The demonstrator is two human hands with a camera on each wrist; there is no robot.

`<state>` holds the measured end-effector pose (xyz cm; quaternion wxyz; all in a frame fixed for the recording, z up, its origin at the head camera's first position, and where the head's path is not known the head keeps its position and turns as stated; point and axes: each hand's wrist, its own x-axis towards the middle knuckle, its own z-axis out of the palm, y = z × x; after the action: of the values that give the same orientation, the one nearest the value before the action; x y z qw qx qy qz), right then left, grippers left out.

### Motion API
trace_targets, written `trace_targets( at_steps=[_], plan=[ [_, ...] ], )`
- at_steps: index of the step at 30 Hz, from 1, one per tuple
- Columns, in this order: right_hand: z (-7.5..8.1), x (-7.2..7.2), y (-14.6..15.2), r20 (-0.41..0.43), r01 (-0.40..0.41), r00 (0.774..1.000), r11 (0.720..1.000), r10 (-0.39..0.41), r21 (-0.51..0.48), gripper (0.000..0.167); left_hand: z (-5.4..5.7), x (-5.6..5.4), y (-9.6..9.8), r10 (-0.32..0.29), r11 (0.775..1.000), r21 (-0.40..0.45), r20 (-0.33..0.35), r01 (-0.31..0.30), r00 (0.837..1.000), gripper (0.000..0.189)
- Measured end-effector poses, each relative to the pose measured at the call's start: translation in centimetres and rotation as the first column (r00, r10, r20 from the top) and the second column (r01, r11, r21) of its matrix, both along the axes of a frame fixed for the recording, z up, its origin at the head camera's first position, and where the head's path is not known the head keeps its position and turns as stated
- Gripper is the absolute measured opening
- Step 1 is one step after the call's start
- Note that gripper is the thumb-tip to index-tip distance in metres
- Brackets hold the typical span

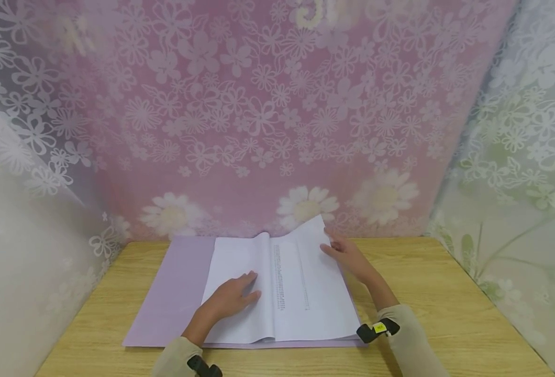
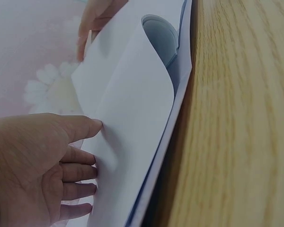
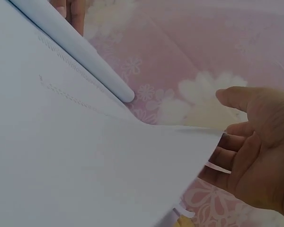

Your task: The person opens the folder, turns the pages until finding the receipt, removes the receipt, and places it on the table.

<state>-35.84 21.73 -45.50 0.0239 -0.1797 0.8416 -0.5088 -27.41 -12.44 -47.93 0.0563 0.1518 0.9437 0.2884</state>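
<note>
A lilac folder (image 1: 176, 298) lies spread on the table with white sheets inside. My left hand (image 1: 230, 298) rests on the left-hand page (image 1: 244, 327), fingers loosely extended; in the left wrist view its fingertips are at the curved paper (image 2: 132, 104). At the far right corner, my right hand (image 1: 350, 256) has its fingers behind the edge of the printed page (image 1: 317, 298), whose corner is lifted. The right wrist view shows the thumb of that hand (image 3: 265, 151) apart from the page. Paper bulges in a rounded fold (image 3: 99, 66) along the middle.
The wooden table (image 1: 452, 303) extends on both sides of the folder. A pink flowered backdrop (image 1: 277, 131) rises right behind its far edge, with pale flowered sheets (image 1: 536, 209) at the sides. Each sleeved wrist carries a small black device (image 1: 376, 330).
</note>
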Motion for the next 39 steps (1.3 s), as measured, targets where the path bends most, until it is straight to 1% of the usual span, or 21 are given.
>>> trace_targets(
  at_steps=[4, 6, 9, 12, 14, 17, 20, 25, 28, 32, 36, 39],
  plan=[
    [0.6, 0.4, -0.4, 0.035, -0.029, 0.999, 0.998, 0.03, -0.052, 0.07, 0.0, 0.0, 0.0, 0.001, 1.0, -0.004, 0.001, -0.001, 1.0, 0.062],
    [0.9, 0.6, -0.5, 0.047, -0.049, 0.998, 0.997, 0.052, -0.064, 0.064, 0.0, 0.0, 0.0, 0.001, 1.0, -0.002, 0.002, -0.001, 1.0, 0.062],
    [1.0, 0.7, -0.9, 0.074, -0.105, 0.991, 0.991, 0.111, -0.076, 0.056, 0.0, 0.0, 0.0, 0.001, 1.0, 0.003, 0.005, -0.001, 1.0, 0.063],
    [0.8, 0.8, -1.1, 0.095, -0.161, 0.981, 0.985, 0.167, -0.061, 0.052, 0.1, 0.0, 0.0, 0.001, 1.0, 0.007, 0.006, -0.001, 1.0, 0.063],
    [0.6, 0.8, -1.3, 0.089, -0.192, 0.977, 0.981, 0.194, -0.035, 0.05, 0.1, 0.0, 0.0, 0.0, 1.0, 0.009, 0.004, 0.0, 1.0, 0.062],
    [0.3, 0.9, -1.5, 0.058, -0.227, 0.973, 0.973, 0.225, 0.032, 0.053, 0.1, 0.0, -0.1, -0.003, 1.0, 0.014, 0.001, 0.003, 1.0, 0.062],
    [0.1, 0.9, -1.7, 0.04, -0.261, 0.965, 0.963, 0.258, 0.074, 0.06, 0.1, 0.0, -0.1, -0.005, 1.0, 0.016, 0.001, 0.005, 1.0, 0.062],
    [0.2, 1.1, -2.0, 0.032, -0.334, 0.943, 0.941, 0.332, 0.06, 0.072, 0.2, 0.0, -0.1, -0.002, 1.0, 0.018, 0.008, 0.002, 1.0, 0.062],
    [0.4, 1.3, -2.1, 0.029, -0.355, 0.935, 0.932, 0.354, 0.069, 0.077, 0.4, 0.1, -0.1, -0.003, 1.0, 0.021, 0.007, 0.003, 1.0, 0.062],
    [0.4, 1.3, -2.3, 0.057, -0.362, 0.932, 0.927, 0.358, 0.097, 0.075, 0.2, 0.0, -0.1, -0.003, 1.0, 0.019, 0.008, 0.003, 1.0, 0.062],
    [0.2, 1.5, -2.5, 0.09, -0.371, 0.927, 0.923, 0.363, 0.102, 0.07, 0.0, -0.1, -0.2, -0.001, 1.0, 0.02, 0.019, 0.001, 1.0, 0.062],
    [0.1, 1.5, -2.6, 0.081, -0.38, 0.924, 0.92, 0.374, 0.096, 0.071, 0.0, -0.1, -0.2, -0.002, 1.0, 0.019, 0.021, 0.002, 1.0, 0.063]
  ],
)
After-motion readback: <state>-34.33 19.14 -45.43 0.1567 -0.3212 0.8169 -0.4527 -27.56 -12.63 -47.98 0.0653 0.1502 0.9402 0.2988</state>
